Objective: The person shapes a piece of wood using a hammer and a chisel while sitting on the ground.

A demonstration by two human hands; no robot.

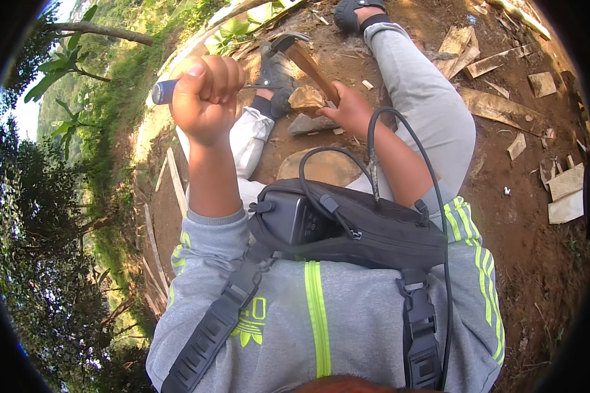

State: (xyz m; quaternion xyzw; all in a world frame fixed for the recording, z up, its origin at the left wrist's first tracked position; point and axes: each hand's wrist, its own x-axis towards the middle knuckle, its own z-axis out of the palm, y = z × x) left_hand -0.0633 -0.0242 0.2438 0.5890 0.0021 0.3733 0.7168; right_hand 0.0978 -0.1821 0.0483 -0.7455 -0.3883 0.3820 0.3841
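My left hand (208, 98) is raised in a closed fist around a screwdriver (164, 92). Its blue handle end sticks out on the left, and a thin metal shaft points right; the shaft's tip is hard to make out against my shoe. My right hand (351, 110) grips the lower wooden handle of a hammer (313, 71), whose dark metal head is up near my left shoe. Below the hammer handle lie a tan chunk (306, 97) and a grey stone (311, 124). A broad flat stone (328, 166) sits between my legs. Neither tool touches the other.
A black waist bag (373, 226) with looping cables (403, 124) crosses my lap. My shoes (276, 82) rest on brown soil on either side. Split wood pieces (501, 108) and offcuts (566, 190) lie scattered at right. Long sticks (176, 180) and a green leafy slope (111, 131) are at left.
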